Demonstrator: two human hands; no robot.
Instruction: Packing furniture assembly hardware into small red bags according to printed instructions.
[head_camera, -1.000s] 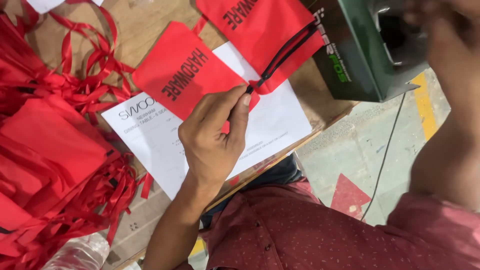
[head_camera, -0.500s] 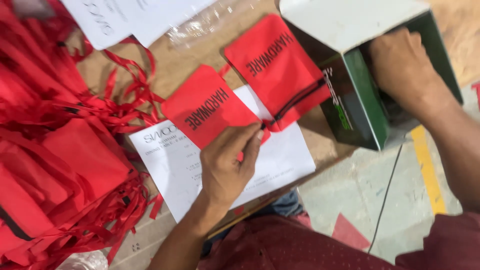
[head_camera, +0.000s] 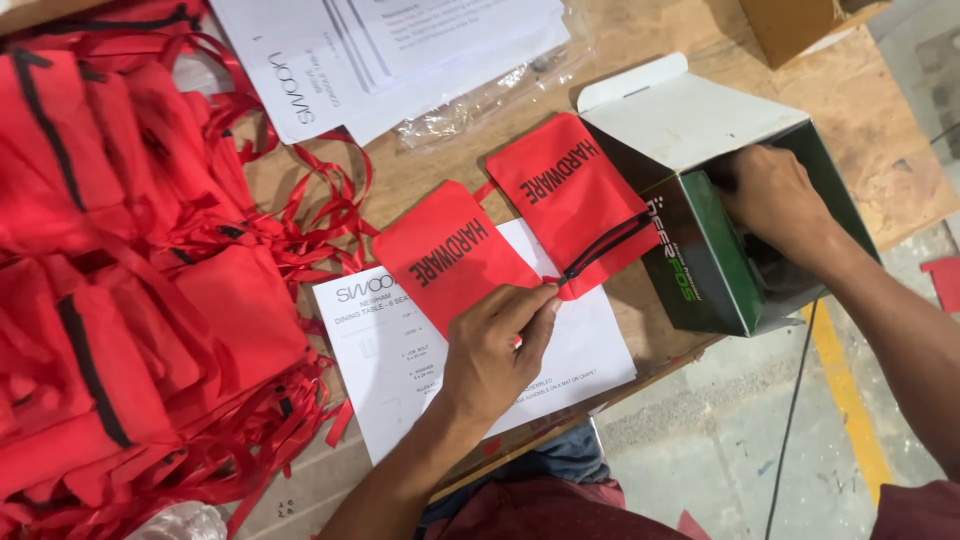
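Observation:
My left hand pinches the lower edge of a red fabric pouch with black lettering, which lies on a white printed sheet. A second red pouch with a black drawstring lies just right of it, leaning against a dark green cardboard box. The box has its white lid flap open. My right hand reaches into the box's opening, and its fingers are hidden inside.
A big pile of red bags and ribbons covers the left of the wooden table. Papers in a plastic sleeve lie at the top. A brown carton stands top right. The floor below has a yellow line and a cable.
My right hand has gone deeper into the green box. My left hand stays on the red pouch, fingers now at its lower edge. My view has tilted, showing more table.

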